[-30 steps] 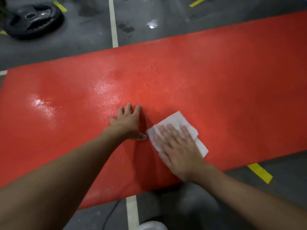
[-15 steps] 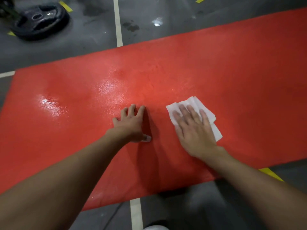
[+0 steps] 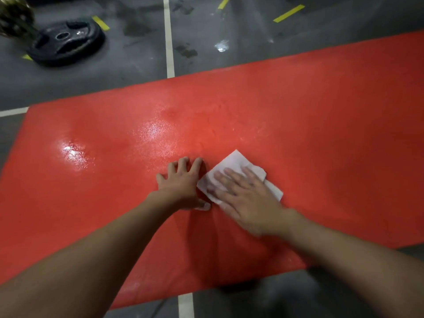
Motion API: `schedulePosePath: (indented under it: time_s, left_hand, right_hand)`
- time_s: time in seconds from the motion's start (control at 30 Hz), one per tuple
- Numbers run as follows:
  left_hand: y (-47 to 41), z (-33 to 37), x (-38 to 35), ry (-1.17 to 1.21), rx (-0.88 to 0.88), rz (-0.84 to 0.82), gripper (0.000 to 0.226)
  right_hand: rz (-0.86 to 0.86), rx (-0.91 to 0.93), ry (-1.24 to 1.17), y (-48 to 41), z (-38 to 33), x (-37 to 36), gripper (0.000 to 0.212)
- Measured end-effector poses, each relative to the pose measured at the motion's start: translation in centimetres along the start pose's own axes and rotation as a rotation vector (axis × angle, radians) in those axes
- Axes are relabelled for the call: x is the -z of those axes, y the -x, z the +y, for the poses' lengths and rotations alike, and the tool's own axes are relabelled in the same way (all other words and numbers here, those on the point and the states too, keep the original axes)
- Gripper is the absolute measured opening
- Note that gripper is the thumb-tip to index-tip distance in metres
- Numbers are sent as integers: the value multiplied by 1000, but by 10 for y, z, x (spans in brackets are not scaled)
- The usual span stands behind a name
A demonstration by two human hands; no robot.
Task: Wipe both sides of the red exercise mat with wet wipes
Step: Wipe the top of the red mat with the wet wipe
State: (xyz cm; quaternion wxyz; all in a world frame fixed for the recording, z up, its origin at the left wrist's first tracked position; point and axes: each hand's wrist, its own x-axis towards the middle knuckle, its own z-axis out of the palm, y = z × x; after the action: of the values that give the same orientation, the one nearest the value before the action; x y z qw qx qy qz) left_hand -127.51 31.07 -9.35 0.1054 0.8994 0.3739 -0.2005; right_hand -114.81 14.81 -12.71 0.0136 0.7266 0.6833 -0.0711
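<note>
Mat (image 3: 298, 138) lies flat on the floor (image 3: 137, 56), looking soft, pliable and wet-slick, best lifted by an edge. Right hand (image 3: 247, 198) presses the limp wipe (image 3: 231, 164) flat; left hand (image 3: 183, 184) rests splayed, holding nothing.

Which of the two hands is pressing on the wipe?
The right hand, lying flat on the white wet wipe. The left hand rests with fingers spread on the bare red mat beside it.
</note>
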Motion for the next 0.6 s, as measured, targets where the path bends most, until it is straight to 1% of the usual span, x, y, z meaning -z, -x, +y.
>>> schedulePosePath:
  time_s: [0.03,0.07,0.13,0.17,0.2,0.27,0.3,0.33,0.37,0.43,0.47,0.5,0.53,0.6]
  left_hand:
    - [1,-2,-1,7,-2,-4,124]
    - [1,-4,-2,12,-7,-8,125]
    - [1,-6,-2,11,-11,-13,126]
    - [1,-6,-1,14,-8,-7,126]
    - [0,-5,0,19,-3,4,126]
    - [-2,-4,2,29,-13,25,123]
    - [-2,-4,3,34,-20,28,121]
    - [-3,-5,4,39,-24,23,119]
    - [-5,-7,6,44,-22,9,117]
    - [-10,-9,12,60,-9,-17,108]
    - [-12,-9,16,63,-2,-13,103]
    - [-14,-8,18,57,3,1,99]
    - [-15,-7,19,43,1,22,98]
    - [-16,-4,17,14,-18,76,101]
  right_hand:
    - [-10,-10,19,-3,16,1,56]
    - [-5,-134,5,-8,29,4,57]
    - [37,-472,-17,-18,33,4,58]
    - [47,-522,-4,-22,23,2,59]
    - [53,-466,-4,-24,8,-1,60]
    - [15,-177,1,-16,-5,-1,58]
    - [7,-59,2,-14,5,0,57]
    - [-4,-26,9,-15,21,2,56]
    - [9,-97,1,-20,34,4,56]
    - [41,-407,0,-27,41,4,57]
    - [44,-485,27,-32,32,1,58]
    - [49,-469,31,-35,19,-3,59]
    - [42,-376,10,-34,7,-5,58]
    - [20,-105,-1,-26,8,-1,56]
